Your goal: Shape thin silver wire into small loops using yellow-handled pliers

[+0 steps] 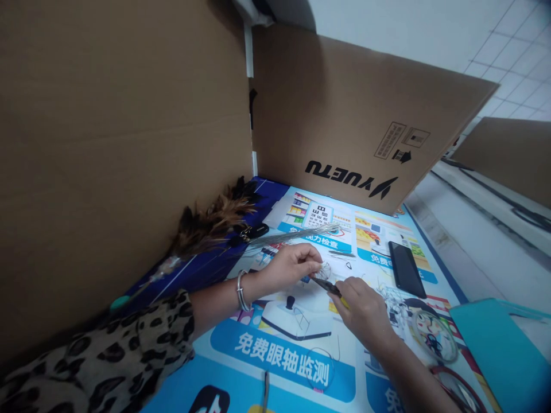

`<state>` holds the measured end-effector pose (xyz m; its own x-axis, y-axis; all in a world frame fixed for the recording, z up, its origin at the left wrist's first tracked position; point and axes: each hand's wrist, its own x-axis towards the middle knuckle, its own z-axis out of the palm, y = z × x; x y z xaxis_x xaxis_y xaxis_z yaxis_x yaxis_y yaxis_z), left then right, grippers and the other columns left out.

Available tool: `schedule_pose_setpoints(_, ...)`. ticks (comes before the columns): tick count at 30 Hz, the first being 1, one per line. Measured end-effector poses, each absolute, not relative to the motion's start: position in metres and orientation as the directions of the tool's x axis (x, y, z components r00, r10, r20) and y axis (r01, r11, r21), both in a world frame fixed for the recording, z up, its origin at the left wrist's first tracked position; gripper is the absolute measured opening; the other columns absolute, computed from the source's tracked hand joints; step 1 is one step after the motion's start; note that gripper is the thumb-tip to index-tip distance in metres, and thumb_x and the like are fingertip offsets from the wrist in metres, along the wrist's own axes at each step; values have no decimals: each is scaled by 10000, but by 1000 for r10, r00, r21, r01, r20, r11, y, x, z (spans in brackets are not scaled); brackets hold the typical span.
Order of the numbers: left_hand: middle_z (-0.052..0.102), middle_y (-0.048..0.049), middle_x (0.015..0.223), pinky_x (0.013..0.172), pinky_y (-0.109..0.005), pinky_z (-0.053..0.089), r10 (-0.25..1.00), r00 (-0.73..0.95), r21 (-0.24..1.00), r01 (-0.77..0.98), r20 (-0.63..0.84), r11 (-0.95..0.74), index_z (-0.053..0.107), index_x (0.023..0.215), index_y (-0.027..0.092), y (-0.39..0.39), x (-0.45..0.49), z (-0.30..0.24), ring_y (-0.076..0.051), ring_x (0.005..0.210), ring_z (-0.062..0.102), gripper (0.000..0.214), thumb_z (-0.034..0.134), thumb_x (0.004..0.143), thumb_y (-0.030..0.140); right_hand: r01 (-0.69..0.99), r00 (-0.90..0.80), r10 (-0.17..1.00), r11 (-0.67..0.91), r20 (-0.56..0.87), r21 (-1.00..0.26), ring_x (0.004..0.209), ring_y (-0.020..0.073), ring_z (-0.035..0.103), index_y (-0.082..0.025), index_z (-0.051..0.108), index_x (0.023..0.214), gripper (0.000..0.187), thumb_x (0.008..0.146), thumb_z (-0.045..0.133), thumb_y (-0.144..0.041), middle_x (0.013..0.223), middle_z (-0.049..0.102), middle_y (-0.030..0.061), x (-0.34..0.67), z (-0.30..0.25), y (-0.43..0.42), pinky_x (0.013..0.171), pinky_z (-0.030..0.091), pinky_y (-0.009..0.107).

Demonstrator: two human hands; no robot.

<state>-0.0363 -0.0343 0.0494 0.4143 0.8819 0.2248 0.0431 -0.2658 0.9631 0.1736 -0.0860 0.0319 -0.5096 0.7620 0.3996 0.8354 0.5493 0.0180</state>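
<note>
My left hand (297,265) pinches a small piece of thin wire bent into a rounded, net-like shape (326,270). My right hand (364,310) is wrapped round a pair of pliers (326,285) with dark jaws and a yellow handle. The tips of the jaws are close to the left fingertips, at the lower edge of the wire piece; whether they grip it is too small to tell. Behind my left hand lies a bundle of long, thin metal wires (297,234). A few short wire pieces (342,253) rest just beyond the wire shape.
Tall cardboard panels (284,115) wall off the left and back. Brown feathers (210,221) and a black key fob (258,230) lie along the left. To the right are a black phone (406,269), a clear round roll (451,350) and a teal sheet-like item (495,350).
</note>
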Motion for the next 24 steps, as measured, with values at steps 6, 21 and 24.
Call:
schedule_pose_setpoints(6, 606, -13, 749, 644, -216, 427, 850, 409, 905, 113, 333, -409, 617, 760, 153, -39, -38, 53, -106, 701, 545, 76, 548, 766, 183, 824, -490, 801, 554, 343, -118, 780, 165, 554, -188, 590, 891, 134, 852, 509, -286, 802, 593, 50, 175, 31, -85, 673, 416, 247)
schedule_pose_setpoints(21, 619, -18, 765, 677, -213, 430, 827, 412, 879, 114, 383, -464, 616, 772, 149, -42, -40, 54, -110, 721, 555, 92, 534, 788, 188, 779, -475, 855, 519, 209, -353, 711, 144, 565, -214, 565, 831, 117, 850, 501, -310, 779, 587, 17, 174, 37, -80, 605, 426, 234)
schedule_pose_setpoints(24, 621, -18, 765, 682, -217, 433, 837, 407, 886, 124, 365, -447, 619, 763, 151, -42, -39, 55, -115, 725, 559, 92, 538, 780, 190, 775, -482, 847, 532, 223, -342, 711, 140, 570, -217, 569, 837, 121, 851, 499, -315, 785, 593, 16, 175, 34, -80, 592, 428, 227)
